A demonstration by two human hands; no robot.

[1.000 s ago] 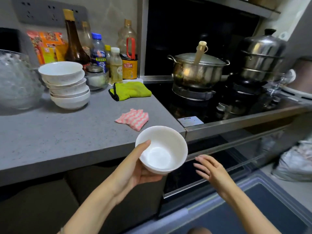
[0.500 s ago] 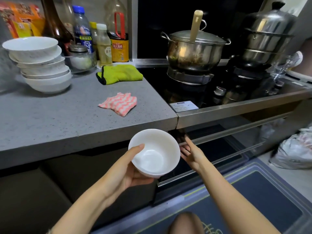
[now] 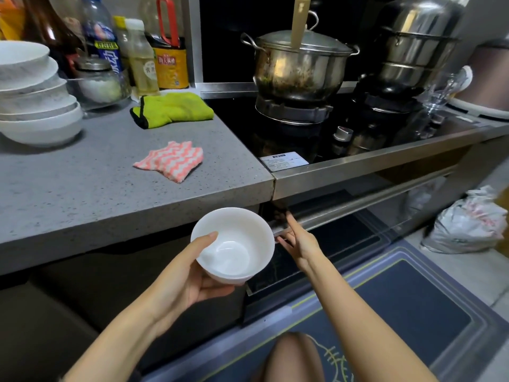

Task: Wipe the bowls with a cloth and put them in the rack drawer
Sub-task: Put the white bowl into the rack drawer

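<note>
My left hand [image 3: 187, 279] holds a white bowl [image 3: 234, 244] in front of the counter edge, thumb over the rim and fingers underneath. My right hand [image 3: 298, 241] reaches past the bowl to the long metal handle [image 3: 358, 205] of the dark rack drawer [image 3: 330, 244] under the stove, and its fingers hook onto the handle's left end. The drawer front looks closed or barely out. A stack of white bowls [image 3: 35, 106] stands at the counter's far left. A pink-and-white striped cloth [image 3: 172, 159] lies on the grey counter [image 3: 82, 188].
A green cloth [image 3: 170, 108], bottles [image 3: 137, 56] and a glass jar [image 3: 96, 81] stand at the back of the counter. The stove holds a lidded pot [image 3: 300, 62] and a steel steamer [image 3: 413, 42]. A plastic bag [image 3: 468, 221] and a floor mat [image 3: 399, 299] lie below.
My right hand moved up and forward from open air to the drawer handle. The view dropped and shifted right, and the bowl in my left hand came lower in front of the counter.
</note>
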